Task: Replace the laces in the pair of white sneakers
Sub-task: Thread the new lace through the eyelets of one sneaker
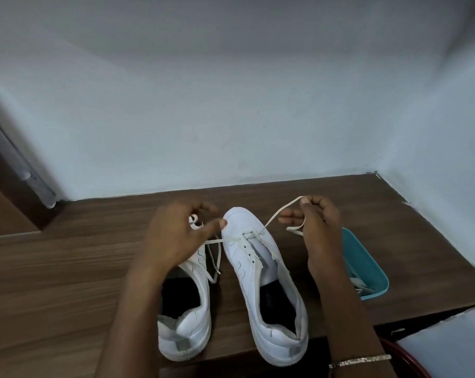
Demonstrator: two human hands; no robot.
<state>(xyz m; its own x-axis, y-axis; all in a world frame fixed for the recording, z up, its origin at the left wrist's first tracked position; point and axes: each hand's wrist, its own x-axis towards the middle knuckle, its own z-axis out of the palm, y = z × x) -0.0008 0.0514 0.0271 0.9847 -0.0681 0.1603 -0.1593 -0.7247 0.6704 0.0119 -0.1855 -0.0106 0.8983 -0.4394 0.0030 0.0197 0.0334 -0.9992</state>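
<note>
Two white sneakers stand toes-away on my wooden table [67,268]. The right sneaker [258,268] carries a flat cream lace [281,211] through its lowest eyelets only. The left sneaker [187,331] sits just beside it. My left hand [176,236], fingers curled, seems to hold one end. My right hand [315,222] pinches the other end, raised. Neither hand steadies the shoe, so an uneven pull could slide it, drag one end out, or twist the lace. A teal tray [363,249] holds other laces.
</note>
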